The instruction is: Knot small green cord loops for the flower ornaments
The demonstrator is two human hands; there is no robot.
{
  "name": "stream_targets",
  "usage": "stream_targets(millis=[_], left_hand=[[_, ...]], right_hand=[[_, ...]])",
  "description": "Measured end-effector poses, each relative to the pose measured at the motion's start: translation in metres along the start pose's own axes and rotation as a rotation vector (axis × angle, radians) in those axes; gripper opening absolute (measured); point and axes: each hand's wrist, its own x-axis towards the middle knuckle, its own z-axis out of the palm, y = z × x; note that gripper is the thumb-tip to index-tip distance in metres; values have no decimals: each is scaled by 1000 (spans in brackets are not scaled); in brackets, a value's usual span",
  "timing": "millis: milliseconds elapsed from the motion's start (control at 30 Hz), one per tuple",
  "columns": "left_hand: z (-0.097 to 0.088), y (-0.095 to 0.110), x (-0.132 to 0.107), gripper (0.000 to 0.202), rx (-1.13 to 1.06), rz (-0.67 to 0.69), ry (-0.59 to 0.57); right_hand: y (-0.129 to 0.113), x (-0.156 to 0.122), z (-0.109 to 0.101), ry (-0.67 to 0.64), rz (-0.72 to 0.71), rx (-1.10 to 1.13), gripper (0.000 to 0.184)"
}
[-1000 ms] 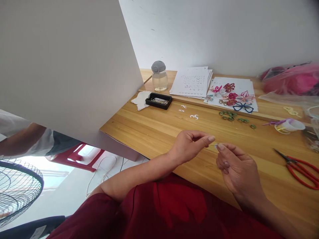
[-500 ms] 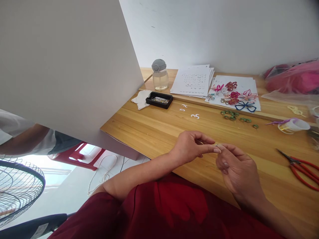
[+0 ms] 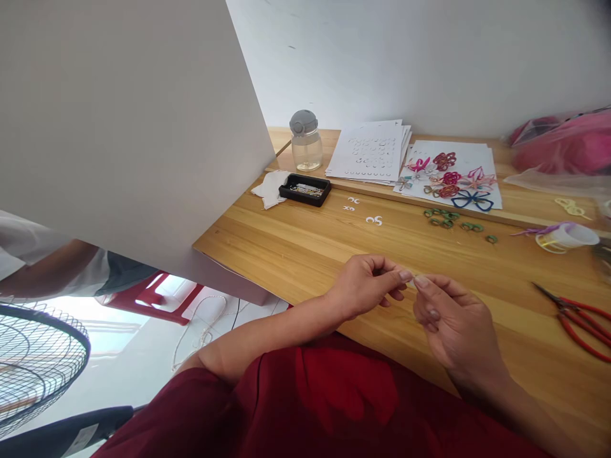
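Observation:
Above the front of the wooden table (image 3: pixel 305 261), my left hand (image 3: pixel 370 286) is pinched, thumb against fingertips. Close by on its right, my right hand (image 3: pixel 453 318) pinches too, its thumb pressed on the index finger. Between the two sets of fingertips shows a tiny pale bit, too small to name. Farther back lie several green curled pieces (image 3: pixel 446 219) and small white crescent-shaped cutouts (image 3: pixel 375 221). Red-handled pliers or scissors (image 3: pixel 575 318) rest to the right of my right hand.
A black tray (image 3: pixel 305 198) of small bits, a white cloth (image 3: pixel 271 189) and a lidded bottle (image 3: pixel 306 146) stand at the back left. Paper sheets (image 3: pixel 367 152), colourful looped flowers (image 3: pixel 449 178) and a spool (image 3: pixel 568 237) lie behind. A fan (image 3: pixel 42 362) and a person's arm (image 3: pixel 57 267) are at left.
My fingertips have drawn slightly apart: the left thumb has shifted left, away from the right thumb. Both hands stay pinched. The view has moved slightly.

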Motion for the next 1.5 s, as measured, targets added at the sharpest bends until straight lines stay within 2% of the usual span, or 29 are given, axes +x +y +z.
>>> stream_targets(millis=[67,233,433,567,933,1233,1500], left_hand=[[-1,0,0,34,4,25,1],[0,-4,1,51,43,44,17],[9,-13,0,52,-160,1,63],[13,-12,-3,58,-263,-41,61],[14,-11,-6,62,-280,-27,63],[20,-15,-8,48,-249,53,169],[16,-22,-1,21,-138,215,241]], right_hand=[[0,0,-1,8,-9,-5,36],[1,0,-1,-3,-28,3,34],[2,-1,-1,-31,-15,12,34],[2,-2,-2,-40,-21,17,35],[2,-1,0,-33,-15,44,37],[4,-5,6,3,-97,44,32],[3,-7,5,-95,-9,72,29]])
